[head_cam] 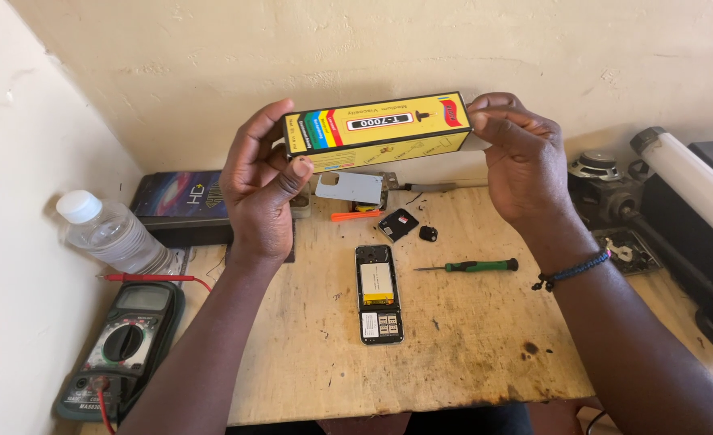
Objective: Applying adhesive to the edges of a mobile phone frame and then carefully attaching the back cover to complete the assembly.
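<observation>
While the opened phone [379, 294] is lying below on the worktop [469, 338], a yellow box [376, 130] is being pinched endwise, level, by the left hand [261, 189] and right hand [521, 161], its printed face kept readable.

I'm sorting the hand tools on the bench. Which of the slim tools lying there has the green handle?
The screwdriver lying right of the opened phone. The orange tool and red probe lie further left.

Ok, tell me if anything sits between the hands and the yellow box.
Nothing does. The left hand and right hand each grip one end of the yellow box directly, holding it level in the air above the opened phone and the green screwdriver on the table.
</observation>
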